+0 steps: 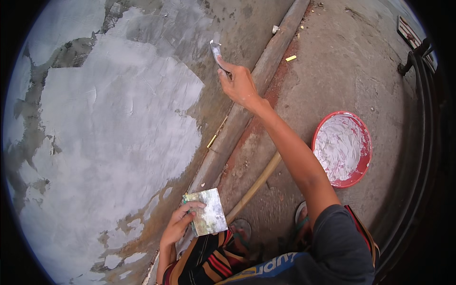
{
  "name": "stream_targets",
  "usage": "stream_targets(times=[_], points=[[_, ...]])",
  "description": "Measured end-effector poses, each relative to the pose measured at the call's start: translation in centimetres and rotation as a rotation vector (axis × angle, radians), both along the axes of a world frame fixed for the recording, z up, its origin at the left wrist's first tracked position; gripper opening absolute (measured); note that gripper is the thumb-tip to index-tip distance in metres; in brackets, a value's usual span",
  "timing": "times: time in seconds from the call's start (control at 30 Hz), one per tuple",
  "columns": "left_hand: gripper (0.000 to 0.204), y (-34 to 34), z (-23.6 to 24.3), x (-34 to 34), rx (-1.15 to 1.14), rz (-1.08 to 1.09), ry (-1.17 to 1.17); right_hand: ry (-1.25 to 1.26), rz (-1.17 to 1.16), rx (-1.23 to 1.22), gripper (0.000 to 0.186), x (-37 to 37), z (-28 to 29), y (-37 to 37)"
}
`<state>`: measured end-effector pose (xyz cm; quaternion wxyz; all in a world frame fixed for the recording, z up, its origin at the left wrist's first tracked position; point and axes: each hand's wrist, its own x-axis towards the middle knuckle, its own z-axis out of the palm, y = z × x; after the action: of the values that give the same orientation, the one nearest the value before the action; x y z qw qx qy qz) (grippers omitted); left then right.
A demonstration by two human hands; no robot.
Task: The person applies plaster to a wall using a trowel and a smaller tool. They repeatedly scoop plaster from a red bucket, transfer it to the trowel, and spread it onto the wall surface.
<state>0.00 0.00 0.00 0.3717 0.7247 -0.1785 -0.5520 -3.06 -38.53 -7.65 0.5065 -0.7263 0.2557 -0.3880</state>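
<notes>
1. One thin, narrow grey metal scraper point(216, 51), smeared white, is clamped in the right hand point(240, 85), thumb and fingers pressed together on its lower end. It lies up and left of the round red plastic basin point(365, 161), well apart from it.

2. From the right grip, the blade reaches past the fingertips. Its long axis runs up and slightly left in the view, away from the basin. Of the two hands, the right looks the nearer to the basin, and its bare arm passes just beside the basin's lower-left edge.

3. The left hand point(176, 223), left of and below the basin, has its grip clamped on a flat, squarish, white-stained plate point(211, 213), with fingers lying over its face.

4. White paste point(338, 145) coats the basin's inside. Far left of the basin spreads a grey wall point(247, 28) with a broad white coated patch point(118, 104).

5. Between basin and wall run a long grey ledge point(283, 40) and, lower down, a pale wooden pole point(259, 184); a small yellow block point(290, 58) lies above and left of the basin.

6. The scraper's held end is hidden by the fingers, and the plate's underside is out of sight. Whether the blade touches the wall, I cannot tell. The pole's upper end disappears behind the right arm.
</notes>
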Motion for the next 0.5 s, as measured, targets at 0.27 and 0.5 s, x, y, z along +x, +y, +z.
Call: stream_targets(times=[0.27, 0.5], points=[[0.026, -2.2, -2.1, 1.4, -0.267, 0.035, -0.125, 0.364, 0.574, 0.28, 0.036, -9.3, 2.8, -1.3], [0.027, -8.4, -4.9, 1.7, -0.457, -0.218, -0.119, 0.879, 0.767, 0.594, 0.032, -20.1, 6.8, 1.4]])
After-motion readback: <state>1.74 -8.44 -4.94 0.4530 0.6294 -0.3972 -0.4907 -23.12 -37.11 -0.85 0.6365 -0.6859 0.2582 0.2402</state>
